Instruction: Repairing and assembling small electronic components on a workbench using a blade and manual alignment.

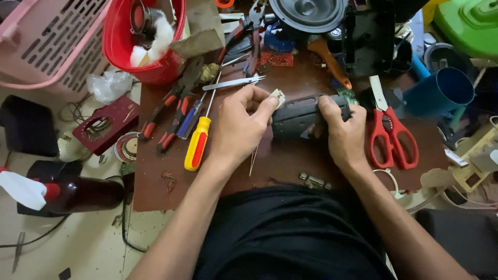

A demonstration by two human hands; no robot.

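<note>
A dark casing (303, 115) is gripped at mid-bench (280, 161) by the right hand (342, 132), a small pale scrap (278, 97) is pinched just left of it by the left hand (241, 124), while loose screws (314, 181) lie near it, so disassembly seems partly done.

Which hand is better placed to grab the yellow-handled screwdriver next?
Left, probably. The left hand is right beside the yellow-handled screwdriver; the right hand grips the dark casing on the far side.

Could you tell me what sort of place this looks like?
Probably a small electronics repair bench: a yellow-handled screwdriver, red pliers and a loose speaker cone crowd the brown worktop.
</note>
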